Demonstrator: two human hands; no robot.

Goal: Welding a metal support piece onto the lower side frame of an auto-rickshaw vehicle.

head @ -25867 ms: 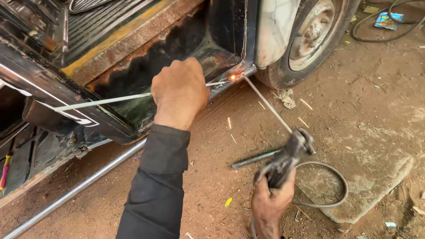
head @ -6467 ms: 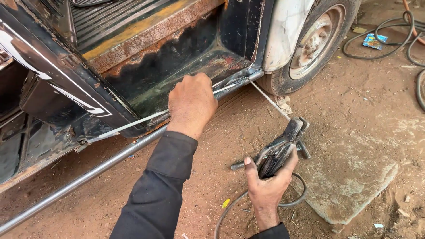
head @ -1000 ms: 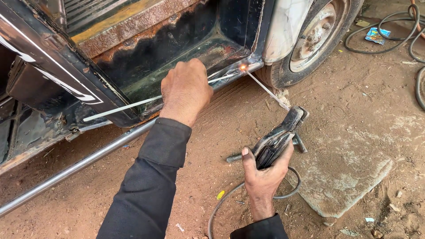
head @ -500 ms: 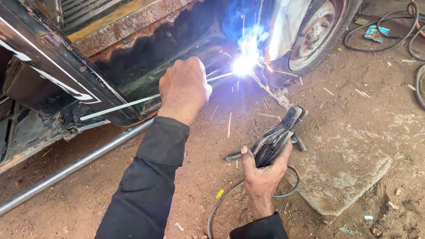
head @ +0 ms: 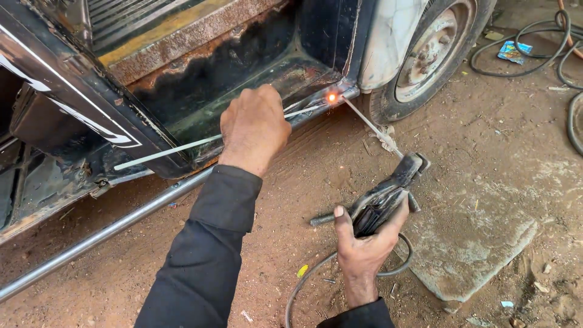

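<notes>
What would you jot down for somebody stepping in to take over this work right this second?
Left hand: closed in a grip on a thin pale rod, its tip laid along the vehicle's door sill.
Right hand: closed in a grip on the electrode holder; its welding stick reaches to the sill.
Done: an orange glowing spot sits on the sill's end by the wheel.
Left: the sill looks rusty, and no finished seam shows. Mind the cable under the right hand.

Both arms wear long dark, almost black sleeves of soft creased cloth that end at the wrists, leaving the left hand [head: 254, 126] at about eleven o'clock and the right hand [head: 366, 246] at about five o'clock bare, without gloves.
</notes>
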